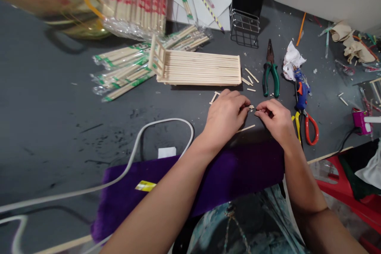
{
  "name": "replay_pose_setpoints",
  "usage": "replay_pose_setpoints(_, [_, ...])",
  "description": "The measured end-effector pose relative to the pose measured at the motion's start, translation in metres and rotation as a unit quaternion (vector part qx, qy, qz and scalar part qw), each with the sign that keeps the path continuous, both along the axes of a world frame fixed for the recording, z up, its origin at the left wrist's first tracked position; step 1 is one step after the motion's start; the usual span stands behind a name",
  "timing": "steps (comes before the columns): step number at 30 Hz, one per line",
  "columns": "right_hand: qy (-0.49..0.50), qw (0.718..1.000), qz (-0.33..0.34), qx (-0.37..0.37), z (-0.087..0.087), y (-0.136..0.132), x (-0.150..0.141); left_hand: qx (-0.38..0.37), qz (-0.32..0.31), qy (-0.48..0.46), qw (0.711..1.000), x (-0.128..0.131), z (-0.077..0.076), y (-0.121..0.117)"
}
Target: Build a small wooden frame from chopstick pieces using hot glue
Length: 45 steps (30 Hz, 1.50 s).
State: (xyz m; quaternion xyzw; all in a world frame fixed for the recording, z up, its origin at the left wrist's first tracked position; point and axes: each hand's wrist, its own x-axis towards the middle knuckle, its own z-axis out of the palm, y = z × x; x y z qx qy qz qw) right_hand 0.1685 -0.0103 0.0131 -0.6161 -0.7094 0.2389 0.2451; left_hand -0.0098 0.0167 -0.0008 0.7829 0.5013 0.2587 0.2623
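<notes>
On the dark grey table, a long slatted bed-like model of pale wooden sticks [202, 67] lies just beyond the left hand [228, 109], closing off the space ahead of it. Green-handled pliers with dark metal jaws [270, 73] lie just beyond the right hand [275, 117]; farther right are a blue glue gun with an orange trigger [302, 91] and a crumpled white tissue [292, 61]. A tool with red and yellow handles [311, 129] sits close beside the right wrist. Clear-wrapped chopsticks with green print [127, 77] crowd the model's left end, and a white cable [139, 139] loops left of the left forearm, over a purple cloth [238, 162].

The model's long axis runs left to right, its raised, railed end at the left. A loose thin wooden stick [246, 128] slants up rightward beneath the left hand.

Tiny pale wooden bits [251, 107] lie between the two hands' fingertips. Both hands are curled, thumb and forefinger drawn together; whether either grips a bit, I cannot tell.
</notes>
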Motion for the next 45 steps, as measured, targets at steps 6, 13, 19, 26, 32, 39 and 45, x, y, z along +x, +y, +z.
replay_pose_setpoints(6, [-0.012, 1.0, 0.003, -0.001, 0.003, -0.005, -0.002, -0.009, 0.01, -0.032, 0.999, -0.004, 0.003, 0.001])
replay_pose_setpoints(13, [-0.106, 0.991, 0.045, 0.068, -0.004, -0.01, -0.008, 0.005, 0.042, -0.052, 0.998, -0.008, 0.01, 0.002])
replay_pose_setpoints(19, [-0.176, 0.979, 0.034, 0.095, -0.012, -0.012, -0.015, 0.019, 0.044, -0.057, 0.997, -0.006, 0.012, 0.001])
replay_pose_setpoints(26, [-0.203, 0.973, 0.033, 0.107, -0.013, -0.012, -0.019, 0.021, 0.043, -0.061, 0.997, -0.006, 0.011, 0.001])
replay_pose_setpoints(32, [-0.205, 0.972, 0.036, 0.107, -0.012, -0.011, -0.019, 0.025, 0.042, -0.061, 0.997, -0.006, 0.009, 0.002])
replay_pose_setpoints(39, [-0.174, 0.977, -0.026, 0.117, -0.008, -0.003, -0.003, 0.019, 0.032, -0.047, 0.998, -0.006, 0.005, 0.002])
replay_pose_setpoints(45, [-0.078, 0.992, -0.03, 0.098, -0.007, -0.001, 0.0, 0.008, 0.018, -0.039, 0.999, -0.005, 0.007, 0.001])
